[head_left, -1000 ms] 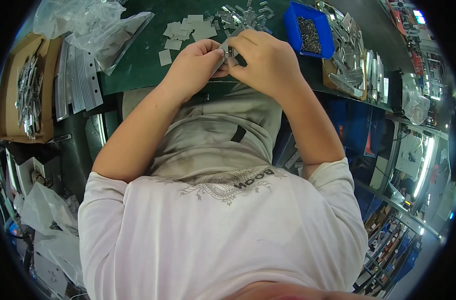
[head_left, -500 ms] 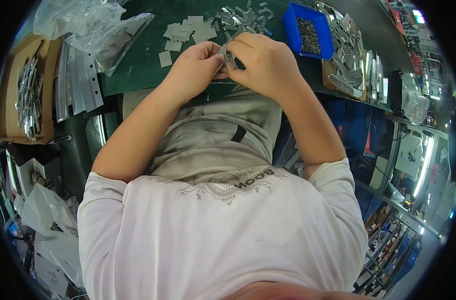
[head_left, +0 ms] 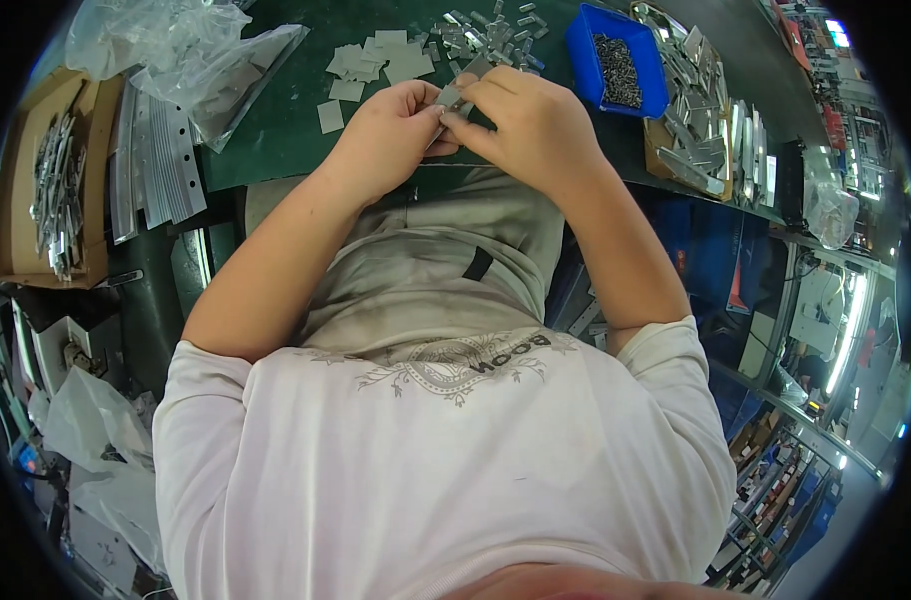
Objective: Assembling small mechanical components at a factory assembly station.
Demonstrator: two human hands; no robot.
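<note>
A narrow grey metal strip runs slantwise between my hands, over the near edge of the green table. My left hand is closed on its lower part, thumb against the face. My right hand pinches it from the other side, fingers bent over its upper part. Both hands hide much of the strip, and I cannot make out any small part under the fingertips. Just beyond my left hand lie thin square grey plates, partly overlapping. Farther off is a loose heap of small shiny metal pieces.
Right of the heap stands a blue bin of small dark fasteners, beside a carton of metal parts. To the left are clear plastic bags, long punched metal strips and a cardboard box of metal pieces.
The strip now shows more of its length, its upper end sticking out beyond my right fingers. My right fingers and thumb have shifted slightly along it; the left hand has barely moved.
</note>
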